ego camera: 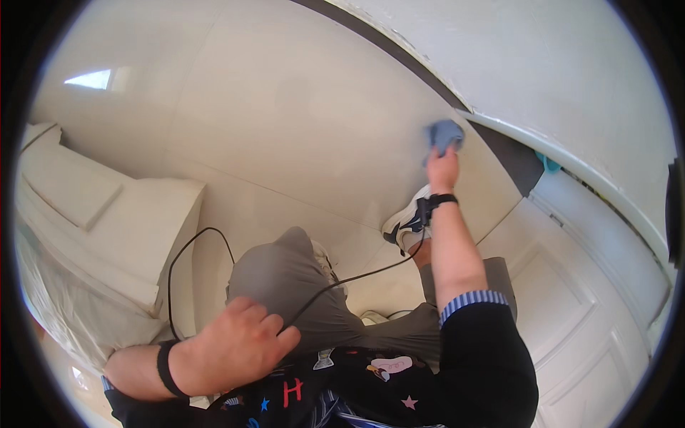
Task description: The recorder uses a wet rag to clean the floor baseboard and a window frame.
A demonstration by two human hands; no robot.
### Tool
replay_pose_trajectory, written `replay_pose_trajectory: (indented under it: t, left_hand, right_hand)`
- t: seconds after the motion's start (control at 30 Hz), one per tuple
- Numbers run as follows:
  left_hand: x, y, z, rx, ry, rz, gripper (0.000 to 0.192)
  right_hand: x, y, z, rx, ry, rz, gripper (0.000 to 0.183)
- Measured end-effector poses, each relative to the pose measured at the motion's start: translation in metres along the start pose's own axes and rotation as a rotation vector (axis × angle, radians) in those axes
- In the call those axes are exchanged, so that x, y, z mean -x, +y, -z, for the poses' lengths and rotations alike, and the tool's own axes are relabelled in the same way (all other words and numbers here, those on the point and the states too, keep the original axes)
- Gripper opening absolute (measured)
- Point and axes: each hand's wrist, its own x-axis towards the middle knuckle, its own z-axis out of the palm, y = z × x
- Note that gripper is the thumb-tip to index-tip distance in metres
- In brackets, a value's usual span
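My right hand holds a blue-grey cloth against the pale, glossy floor, just beyond my shoe. A black strap with a small device and a cable is on that wrist. My left hand rests near my left knee, fingers curled, with the black cable passing by its thumb; whether the fingers hold the cable is unclear. A dark band circles the left wrist.
White panelled cabinet doors stand at the right, under a white slab edge. A teal object shows by a dark gap there. At the left is a cream moulded piece of furniture, partly under clear plastic sheeting.
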Motion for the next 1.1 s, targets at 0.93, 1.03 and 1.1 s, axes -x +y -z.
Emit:
replay_pose_trajectory:
  t: [0.93, 1.03, 1.1]
  left_hand:
    - [-0.002, -0.019, 0.009, 0.057, 0.273, -0.159, 0.037]
    - [0.000, -0.016, 0.001, 0.098, 0.156, -0.201, 0.035]
    - [0.005, -0.016, 0.009, 0.192, 0.150, -0.181, 0.035]
  right_hand:
    - [-0.076, 0.003, -0.005, 0.264, -0.032, 0.063, 0.068]
    - [-0.069, 0.058, 0.016, 0.221, -0.158, -0.187, 0.065]
    - [-0.043, 0.054, 0.018, 0.175, -0.013, -0.137, 0.062]
